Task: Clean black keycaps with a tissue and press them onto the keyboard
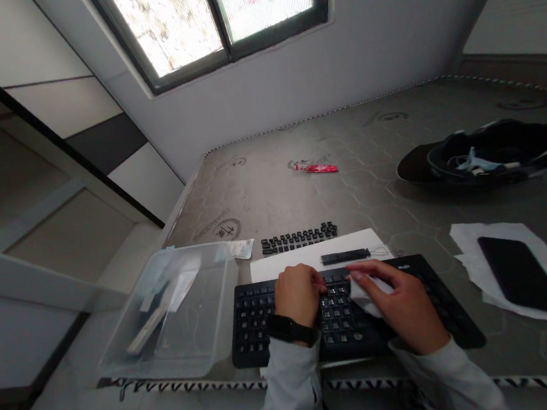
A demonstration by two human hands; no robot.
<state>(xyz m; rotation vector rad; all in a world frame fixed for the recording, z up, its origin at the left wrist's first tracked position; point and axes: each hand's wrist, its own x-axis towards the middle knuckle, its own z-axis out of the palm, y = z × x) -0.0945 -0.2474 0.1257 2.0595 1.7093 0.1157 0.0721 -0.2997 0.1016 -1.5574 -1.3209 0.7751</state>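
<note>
Grey, hexagon-patterned mattress fills most of the view, its piped edge running along the near side, with a window in the wall behind it. A clear plastic bin sits at the near left corner, holding a few flat pale items. A black keyboard lies along the near edge, just right of the bin, resting partly on a white sheet. Far right, a dark cap lies open side up. Nearer on the right, a black phone rests on a piece of white paper.

Both hands are on the keyboard. The left hand, wearing a black watch at the wrist, is curled loosely, fingers pressed down on the upper middle keys and holding nothing. The right hand is closed around a white wipe, pinning it against the keys just right of the left hand; the two hands are nearly touching.

Behind the keyboard, a row of loose black keycaps lies on the mattress beyond the sheet. A small black bar-shaped tool sits on the sheet between keycaps and keyboard. Further back, well apart, lies a red wrapper.
</note>
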